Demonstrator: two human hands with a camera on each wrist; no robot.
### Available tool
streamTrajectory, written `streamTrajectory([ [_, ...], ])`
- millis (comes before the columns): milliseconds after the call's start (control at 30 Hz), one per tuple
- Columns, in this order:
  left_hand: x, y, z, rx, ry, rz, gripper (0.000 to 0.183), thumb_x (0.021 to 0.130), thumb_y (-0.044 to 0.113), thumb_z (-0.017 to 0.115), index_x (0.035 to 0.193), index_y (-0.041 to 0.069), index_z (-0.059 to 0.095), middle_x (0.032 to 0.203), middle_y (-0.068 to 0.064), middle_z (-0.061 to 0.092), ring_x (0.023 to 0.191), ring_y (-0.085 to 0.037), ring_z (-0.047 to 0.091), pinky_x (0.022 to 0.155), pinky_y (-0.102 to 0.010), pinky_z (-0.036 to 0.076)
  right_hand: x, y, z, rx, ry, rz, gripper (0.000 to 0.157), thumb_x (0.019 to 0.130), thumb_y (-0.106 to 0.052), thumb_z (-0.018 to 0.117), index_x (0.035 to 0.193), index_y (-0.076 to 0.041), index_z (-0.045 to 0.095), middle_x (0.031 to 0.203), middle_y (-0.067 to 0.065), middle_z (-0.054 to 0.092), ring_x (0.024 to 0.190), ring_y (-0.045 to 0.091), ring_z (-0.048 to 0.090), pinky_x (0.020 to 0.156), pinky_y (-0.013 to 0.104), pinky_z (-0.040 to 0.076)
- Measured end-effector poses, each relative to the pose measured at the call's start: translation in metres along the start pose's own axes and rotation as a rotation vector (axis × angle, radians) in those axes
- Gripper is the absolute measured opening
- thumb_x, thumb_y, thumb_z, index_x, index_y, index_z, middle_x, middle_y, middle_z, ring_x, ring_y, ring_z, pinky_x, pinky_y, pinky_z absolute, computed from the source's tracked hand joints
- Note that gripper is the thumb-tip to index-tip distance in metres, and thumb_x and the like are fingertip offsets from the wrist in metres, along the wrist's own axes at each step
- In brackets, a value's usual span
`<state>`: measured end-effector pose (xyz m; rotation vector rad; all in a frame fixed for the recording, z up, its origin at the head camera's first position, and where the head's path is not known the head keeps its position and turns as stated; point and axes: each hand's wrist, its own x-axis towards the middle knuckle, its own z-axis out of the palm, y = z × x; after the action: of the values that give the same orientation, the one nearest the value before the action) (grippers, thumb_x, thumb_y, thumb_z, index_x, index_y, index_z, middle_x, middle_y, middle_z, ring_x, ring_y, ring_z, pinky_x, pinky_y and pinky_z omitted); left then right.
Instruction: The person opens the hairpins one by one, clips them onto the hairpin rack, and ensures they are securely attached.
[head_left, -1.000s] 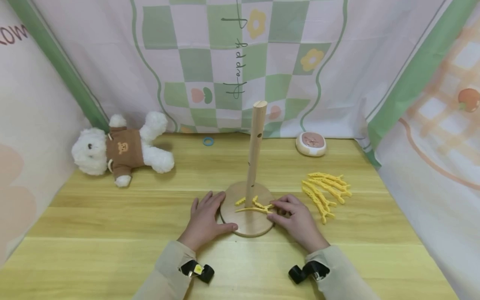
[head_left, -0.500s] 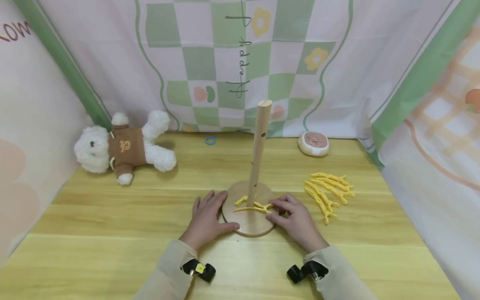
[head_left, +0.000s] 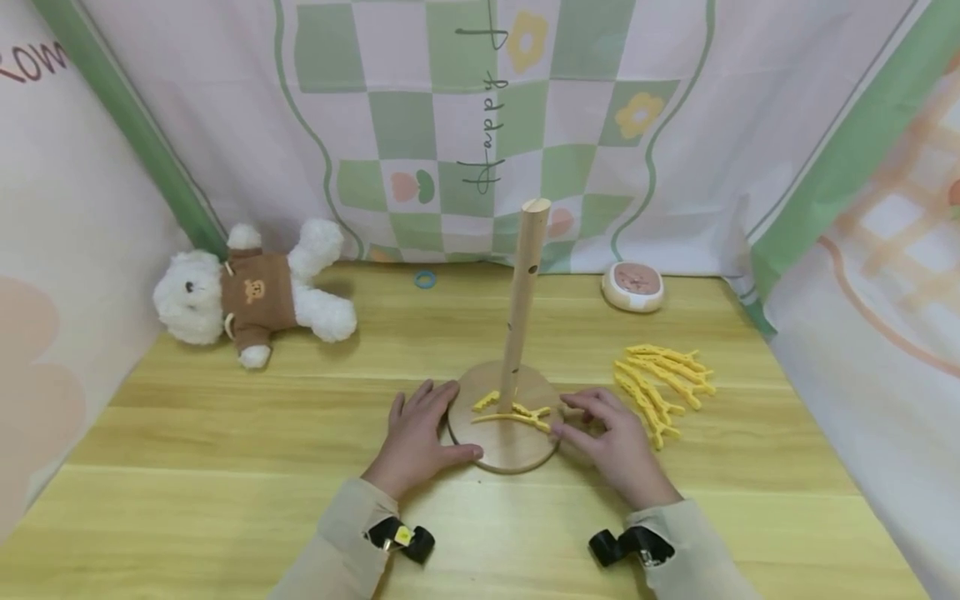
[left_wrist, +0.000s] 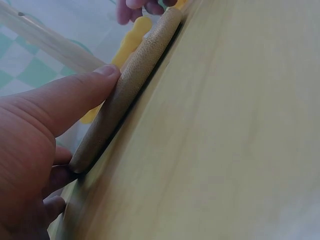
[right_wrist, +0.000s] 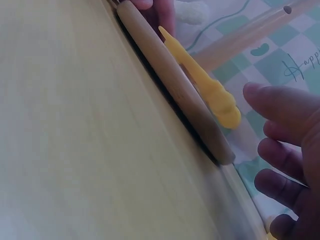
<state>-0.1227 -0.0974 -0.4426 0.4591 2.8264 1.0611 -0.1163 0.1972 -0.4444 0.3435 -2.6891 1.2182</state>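
Observation:
In the head view, a wooden pole (head_left: 523, 292) with small holes stands upright on a round wooden base (head_left: 513, 454). My left hand (head_left: 417, 437) holds the left edge of this stand; in the left wrist view its thumb (left_wrist: 102, 80) lies against the rim. Yellow branch-shaped plastic pieces (head_left: 513, 419) lie on the base around the foot of the pole, their forked ends to the right. My right hand (head_left: 611, 446) is just right of those ends, fingers loosely bent. The right wrist view shows a gap between its thumb and the yellow piece (right_wrist: 220, 105).
Several more yellow branch pieces (head_left: 663, 383) lie right of the stand, close behind my right hand. A white plush dog (head_left: 258, 292) in a brown shirt lies at the back left. A blue ring (head_left: 425, 279) and a white-and-pink round device (head_left: 633, 287) sit along the back edge.
My right hand has let go of the yellow branch piece and drawn slightly to the right. The left hand stays on the base. The whole head view has shifted slightly.

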Motion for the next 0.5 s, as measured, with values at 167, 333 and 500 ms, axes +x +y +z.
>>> streamTrajectory([
  [167, 0.001, -0.001, 0.0, 0.003, -0.003, -0.006, 0.101, 0.074, 0.052, 0.085, 0.154, 0.009, 0.04, 0.158, -0.011, 0.04, 0.151, -0.036, 0.021, 0.12, -0.06, -0.001, -0.001, 0.004, -0.007, -0.03, 0.075, -0.043, 0.038, 0.083, -0.02, 0.084, 0.117, -0.008, 0.073, 0.109, -0.002, 0.064, 0.09, 0.015, 0.059, 0.074, 0.026, 0.052],
  [333, 0.001, -0.001, 0.001, -0.001, -0.006, -0.01, 0.1, 0.074, 0.052, 0.084, 0.154, 0.009, 0.04, 0.158, -0.011, 0.039, 0.151, -0.035, 0.02, 0.12, -0.06, -0.002, -0.001, 0.009, -0.014, -0.061, 0.133, -0.068, 0.036, 0.083, -0.017, 0.084, 0.115, -0.007, 0.073, 0.105, 0.002, 0.066, 0.087, 0.015, 0.057, 0.071, 0.026, 0.05],
  [500, 0.001, -0.002, 0.001, 0.0, 0.0, -0.004, 0.1, 0.074, 0.052, 0.084, 0.154, 0.009, 0.04, 0.157, -0.011, 0.04, 0.151, -0.036, 0.021, 0.12, -0.061, 0.0, -0.001, 0.012, -0.023, -0.094, 0.164, -0.038, 0.034, 0.085, -0.019, 0.082, 0.115, -0.007, 0.074, 0.106, -0.001, 0.065, 0.087, 0.012, 0.054, 0.067, 0.023, 0.048],
])
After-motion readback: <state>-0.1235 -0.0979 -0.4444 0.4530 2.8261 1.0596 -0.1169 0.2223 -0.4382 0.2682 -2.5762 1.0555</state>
